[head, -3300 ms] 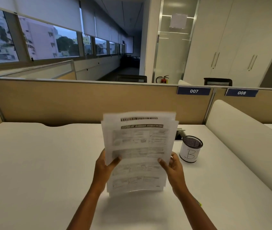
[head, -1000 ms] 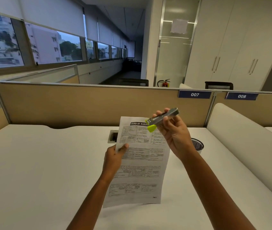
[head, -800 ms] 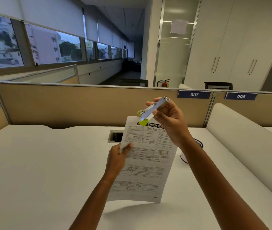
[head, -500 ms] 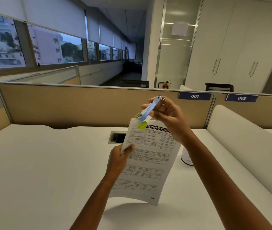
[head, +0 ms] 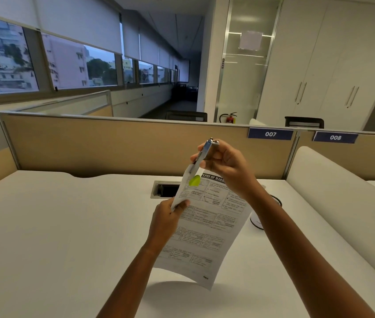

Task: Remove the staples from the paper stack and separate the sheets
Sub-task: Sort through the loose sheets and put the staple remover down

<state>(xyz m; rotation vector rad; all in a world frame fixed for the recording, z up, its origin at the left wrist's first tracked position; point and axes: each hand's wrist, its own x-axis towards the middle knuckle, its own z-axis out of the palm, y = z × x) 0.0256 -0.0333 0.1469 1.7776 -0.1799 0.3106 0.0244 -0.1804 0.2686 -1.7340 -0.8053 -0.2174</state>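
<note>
A printed paper stack [head: 207,228] hangs tilted in the air above the white desk [head: 56,237]. My left hand [head: 167,220] pinches its left edge, thumb on the front. My right hand [head: 224,167] grips a slim metal staple remover [head: 201,157] with a lime-green tip. That tip points down onto the stack's top left corner. The staple itself is too small to make out.
A white cup [head: 260,216] stands on the desk, mostly hidden behind my right forearm. A cable port [head: 166,189] is cut into the desk behind the paper. A tan partition [head: 113,148] closes the back, and a padded divider [head: 342,198] runs along the right.
Earlier both hands held the stack. My right hand then picked up the staple remover, and over the last second it swung the green tip down to the stack's top left corner.
</note>
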